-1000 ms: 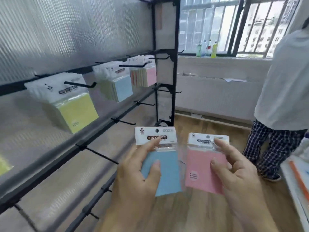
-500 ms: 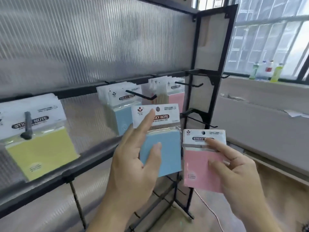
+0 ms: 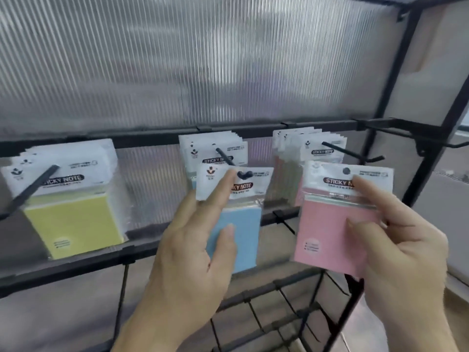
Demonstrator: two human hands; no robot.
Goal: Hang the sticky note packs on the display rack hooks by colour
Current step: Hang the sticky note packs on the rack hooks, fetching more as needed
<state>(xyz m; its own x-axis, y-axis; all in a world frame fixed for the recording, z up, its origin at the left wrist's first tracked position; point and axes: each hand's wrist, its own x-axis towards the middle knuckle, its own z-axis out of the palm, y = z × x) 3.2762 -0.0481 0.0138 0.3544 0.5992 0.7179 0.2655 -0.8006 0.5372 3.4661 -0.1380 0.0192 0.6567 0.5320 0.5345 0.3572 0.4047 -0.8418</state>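
My left hand pinches a blue sticky note pack by thumb and fingers, its hang hole right at the tip of the middle hook. Behind it hangs a stack of blue packs. My right hand holds a pink sticky note pack just below and in front of the right hook, which carries several pink packs. A stack of yellow packs hangs on the left hook.
The black rack frame stands before a ribbed translucent panel. Lower rails with bare hooks run beneath the packs. Another bare hook juts out at the rack's right end.
Both hands rose and came closer to the rack. The blue pack went up to the middle hook's tip and the pink pack moved up toward the right hook.
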